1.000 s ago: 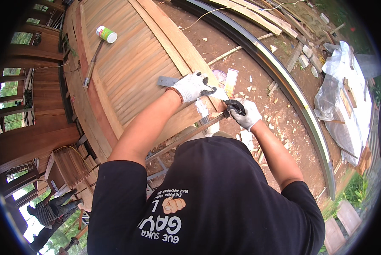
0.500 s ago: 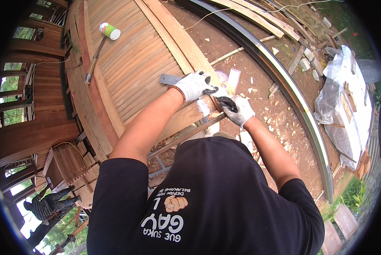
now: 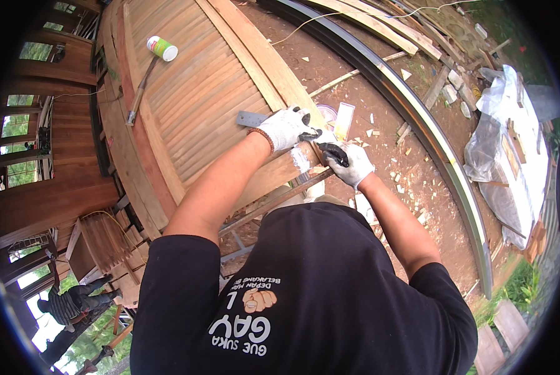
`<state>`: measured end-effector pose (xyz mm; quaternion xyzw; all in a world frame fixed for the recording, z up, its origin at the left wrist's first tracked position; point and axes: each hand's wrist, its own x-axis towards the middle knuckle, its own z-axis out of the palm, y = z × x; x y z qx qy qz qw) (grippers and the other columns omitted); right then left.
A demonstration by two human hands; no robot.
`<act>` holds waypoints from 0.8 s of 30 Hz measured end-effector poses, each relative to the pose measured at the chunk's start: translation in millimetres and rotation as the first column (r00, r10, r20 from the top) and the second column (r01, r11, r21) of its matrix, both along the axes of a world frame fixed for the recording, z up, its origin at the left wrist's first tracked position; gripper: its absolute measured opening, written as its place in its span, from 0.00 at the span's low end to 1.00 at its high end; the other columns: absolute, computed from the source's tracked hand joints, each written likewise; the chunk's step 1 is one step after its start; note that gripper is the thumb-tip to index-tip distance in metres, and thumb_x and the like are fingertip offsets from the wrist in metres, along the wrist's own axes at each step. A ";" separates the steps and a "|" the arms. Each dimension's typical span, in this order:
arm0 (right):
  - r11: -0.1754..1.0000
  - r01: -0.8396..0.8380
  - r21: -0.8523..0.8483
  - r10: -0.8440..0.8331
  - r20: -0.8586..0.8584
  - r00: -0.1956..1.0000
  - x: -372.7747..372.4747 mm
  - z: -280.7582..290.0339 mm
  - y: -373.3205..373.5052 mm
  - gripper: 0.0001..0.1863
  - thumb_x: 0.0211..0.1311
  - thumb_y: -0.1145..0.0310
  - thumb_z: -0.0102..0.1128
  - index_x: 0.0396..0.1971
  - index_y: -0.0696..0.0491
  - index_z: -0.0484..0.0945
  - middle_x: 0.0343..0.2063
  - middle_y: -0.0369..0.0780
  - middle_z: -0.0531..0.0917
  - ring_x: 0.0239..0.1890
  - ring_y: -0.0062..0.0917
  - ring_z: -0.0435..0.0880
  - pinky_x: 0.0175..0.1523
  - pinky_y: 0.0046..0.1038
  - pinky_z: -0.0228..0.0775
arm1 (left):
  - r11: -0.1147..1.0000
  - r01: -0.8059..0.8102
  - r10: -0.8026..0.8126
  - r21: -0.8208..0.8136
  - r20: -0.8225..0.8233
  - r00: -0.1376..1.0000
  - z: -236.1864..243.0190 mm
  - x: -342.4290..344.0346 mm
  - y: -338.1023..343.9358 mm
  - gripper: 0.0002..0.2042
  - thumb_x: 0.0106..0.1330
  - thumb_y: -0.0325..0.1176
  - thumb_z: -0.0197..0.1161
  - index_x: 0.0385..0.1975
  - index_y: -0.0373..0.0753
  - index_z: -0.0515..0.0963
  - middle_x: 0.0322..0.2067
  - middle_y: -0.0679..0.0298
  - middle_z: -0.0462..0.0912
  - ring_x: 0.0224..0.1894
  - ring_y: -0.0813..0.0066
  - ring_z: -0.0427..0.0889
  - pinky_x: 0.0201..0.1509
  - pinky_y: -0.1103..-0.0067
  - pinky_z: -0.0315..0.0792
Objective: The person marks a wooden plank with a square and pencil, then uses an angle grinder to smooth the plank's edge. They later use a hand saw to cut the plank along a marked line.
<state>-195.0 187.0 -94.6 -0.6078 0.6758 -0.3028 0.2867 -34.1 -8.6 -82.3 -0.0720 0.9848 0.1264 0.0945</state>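
Note:
My left hand (image 3: 285,129), in a white glove with black fingertips, rests on the corner of a slatted wooden panel (image 3: 198,81), fingers curled. From under it sticks out a flat grey metal blade (image 3: 250,119) with a hole near its end. Close by on the right, my right hand (image 3: 353,165), gloved alike, has thumb and fingers pinched at the panel's edge. Whatever either hand grips is hidden by the gloves. Just below the left fingers, a smear of white paste (image 3: 300,160) marks the wood.
A white and green can (image 3: 162,49) and a long-handled tool (image 3: 141,92) lie on the panel. Beyond its right edge, a pale box (image 3: 343,121) stands above chip-strewn ground. A long dark beam (image 3: 411,112) curves past. Another person (image 3: 74,303) is at lower left.
Both hands stay at the panel corner with barely any shift. The whole view has moved very slightly. The person at lower left now has an arm raised.

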 end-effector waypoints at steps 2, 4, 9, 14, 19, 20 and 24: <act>1.000 -0.015 0.005 0.015 0.004 1.000 -1.9 -0.9 -3.1 0.13 0.55 0.66 0.64 0.41 0.50 0.84 0.27 0.46 0.83 0.28 0.41 0.82 0.36 0.36 0.75 | 1.000 -0.007 0.007 0.014 0.001 1.000 2.2 -1.3 0.3 0.22 0.60 0.28 0.60 0.50 0.68 0.82 0.47 0.58 0.73 0.52 0.57 0.74 0.56 0.66 0.73; 1.000 -0.026 -0.016 0.026 -0.008 1.000 -3.6 -4.0 -4.5 0.13 0.55 0.66 0.64 0.41 0.50 0.84 0.28 0.47 0.83 0.28 0.41 0.82 0.37 0.36 0.75 | 0.999 -0.017 0.016 0.031 0.016 1.000 5.5 -2.2 -0.3 0.22 0.60 0.28 0.60 0.50 0.68 0.82 0.47 0.58 0.73 0.52 0.57 0.74 0.57 0.66 0.72; 0.995 -0.048 -0.087 0.047 -0.019 0.999 -4.6 -8.2 -3.6 0.13 0.54 0.65 0.65 0.41 0.50 0.83 0.29 0.48 0.83 0.30 0.42 0.83 0.38 0.37 0.76 | 0.997 0.053 -0.046 -0.065 0.104 0.994 7.8 -4.1 -1.1 0.22 0.69 0.31 0.49 0.53 0.73 0.78 0.51 0.57 0.72 0.55 0.58 0.74 0.58 0.68 0.73; 0.997 -0.036 0.066 0.038 -0.030 0.999 -0.9 1.1 -4.8 0.14 0.56 0.63 0.64 0.41 0.53 0.83 0.31 0.48 0.84 0.34 0.43 0.84 0.43 0.39 0.76 | 0.997 0.056 -0.051 -0.056 0.080 0.995 7.8 -4.0 -1.5 0.22 0.69 0.31 0.49 0.53 0.72 0.79 0.50 0.57 0.74 0.54 0.58 0.75 0.57 0.68 0.73; 0.993 -0.017 0.118 0.019 -0.011 1.000 -12.4 12.5 4.4 0.15 0.58 0.61 0.62 0.42 0.51 0.83 0.33 0.48 0.85 0.37 0.44 0.83 0.45 0.39 0.76 | 0.999 0.040 -0.038 -0.030 0.062 0.997 7.9 -3.9 -1.0 0.21 0.69 0.30 0.49 0.52 0.69 0.79 0.48 0.56 0.75 0.53 0.57 0.75 0.57 0.68 0.73; 0.992 -0.018 0.124 0.021 -0.021 1.000 -18.0 18.8 9.1 0.14 0.58 0.60 0.61 0.42 0.51 0.83 0.33 0.47 0.85 0.37 0.44 0.83 0.44 0.39 0.76 | 0.999 0.036 -0.034 -0.031 0.069 0.997 8.9 -4.1 -0.7 0.21 0.68 0.30 0.50 0.52 0.69 0.79 0.48 0.56 0.75 0.53 0.57 0.75 0.57 0.68 0.73; 0.986 0.005 0.168 0.001 -0.037 0.999 -36.5 28.2 29.1 0.14 0.58 0.60 0.61 0.41 0.49 0.83 0.33 0.47 0.85 0.38 0.44 0.83 0.45 0.40 0.75 | 0.998 0.036 -0.032 -0.043 0.077 0.996 15.4 -5.9 2.2 0.22 0.66 0.28 0.54 0.52 0.68 0.79 0.48 0.57 0.76 0.52 0.57 0.75 0.57 0.67 0.72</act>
